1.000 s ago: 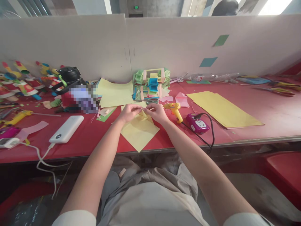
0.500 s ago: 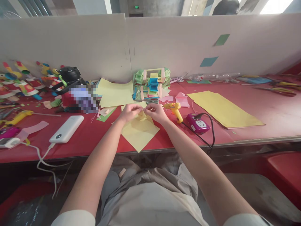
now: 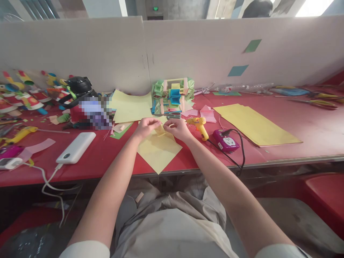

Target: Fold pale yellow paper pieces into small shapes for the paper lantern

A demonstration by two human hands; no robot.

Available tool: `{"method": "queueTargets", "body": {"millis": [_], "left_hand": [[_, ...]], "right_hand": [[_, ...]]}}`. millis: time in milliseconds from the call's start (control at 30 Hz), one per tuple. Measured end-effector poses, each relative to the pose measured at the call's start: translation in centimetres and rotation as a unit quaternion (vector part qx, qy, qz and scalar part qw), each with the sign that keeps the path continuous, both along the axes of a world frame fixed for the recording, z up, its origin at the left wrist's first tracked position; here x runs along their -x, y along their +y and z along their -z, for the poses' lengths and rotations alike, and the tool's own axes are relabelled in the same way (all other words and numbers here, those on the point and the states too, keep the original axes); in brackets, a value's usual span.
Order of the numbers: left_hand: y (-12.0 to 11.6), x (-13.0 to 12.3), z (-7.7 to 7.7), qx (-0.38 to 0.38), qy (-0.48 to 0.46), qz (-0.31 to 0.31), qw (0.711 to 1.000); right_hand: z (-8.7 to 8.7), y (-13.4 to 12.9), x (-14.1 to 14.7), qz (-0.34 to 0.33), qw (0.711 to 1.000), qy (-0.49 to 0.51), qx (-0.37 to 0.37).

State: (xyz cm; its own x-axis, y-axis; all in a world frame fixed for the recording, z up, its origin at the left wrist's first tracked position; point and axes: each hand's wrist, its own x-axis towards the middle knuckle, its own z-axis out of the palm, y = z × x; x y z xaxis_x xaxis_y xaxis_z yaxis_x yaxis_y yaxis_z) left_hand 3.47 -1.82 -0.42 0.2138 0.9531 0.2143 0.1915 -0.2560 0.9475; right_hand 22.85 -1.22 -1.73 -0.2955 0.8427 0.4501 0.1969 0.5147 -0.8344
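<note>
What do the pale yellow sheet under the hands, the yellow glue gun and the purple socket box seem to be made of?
Pale yellow sheet: seemingly matte paper; thin, with straight edges.
Yellow glue gun: probably hard, smooth plastic, judging by its moulded body.
Purple socket box: likely plastic, perhaps slightly glossy, since its casing catches some light.

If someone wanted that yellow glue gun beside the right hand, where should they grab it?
Likely the handle, coming from the near side with the right hand: the yellow glue gun lies with its handle slanting toward the person, while its front end points left, toward that hand.
</note>
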Motion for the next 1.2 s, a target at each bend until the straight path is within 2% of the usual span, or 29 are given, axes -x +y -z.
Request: {"method": "queueTargets", "body": {"millis": [300, 533, 800, 933, 1067, 1200], "left_hand": [[0.1, -0.7, 0.0, -0.058, -0.004, -0.02, 0.998], [-0.1, -0.8, 0.0, -0.029, 0.011, -0.037, 0.999], [-0.4, -1.1, -0.3, -0.022, 0.009, -0.031, 0.999], [0.0, -0.7, -0.2, -0.049, -0.019, -0.072, 0.996], [0.4, 0.0, -0.1, -0.094, -0.05, -0.128, 0.986], [0.5, 0.1, 0.0, -0.116, -0.05, -0.126, 0.984]], "right_hand": [[0.3, 0.3, -0.1, -0.008, 1.0, -0.007, -0.01], [0.6, 0.4, 0.0, 0.001, 0.999, -0.019, -0.042], [0.4, 0.2, 0.1, -0.011, 0.999, -0.019, -0.04], [0.3, 0.2, 0.0, 0.009, 0.999, 0.005, -0.051], [0.3, 0.3, -0.1, 0.05, 0.997, 0.051, -0.029], [0.3, 0.2, 0.1, 0.033, 0.998, 0.042, -0.017]]}}
